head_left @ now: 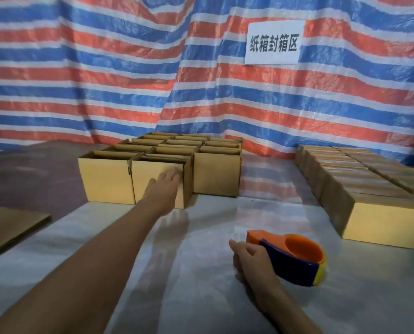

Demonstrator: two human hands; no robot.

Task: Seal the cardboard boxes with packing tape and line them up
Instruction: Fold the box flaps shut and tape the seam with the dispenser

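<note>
red-white-blue striped tarp [104, 68], tan boxes [157, 162]

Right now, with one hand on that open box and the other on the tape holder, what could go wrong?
The left-hand grip only touches the front open box with flat fingers, so pulling might tip it or drag the neighbouring box. The right-hand grip holds the tape dispenser close to its toothed cutter, which might nick a finger.

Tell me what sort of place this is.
Probably a makeshift carton-sealing station: a sign reading 纸箱封箱区 on the striped tarp, a block of open cardboard boxes, rows of closed boxes, and a tape dispenser.
</note>
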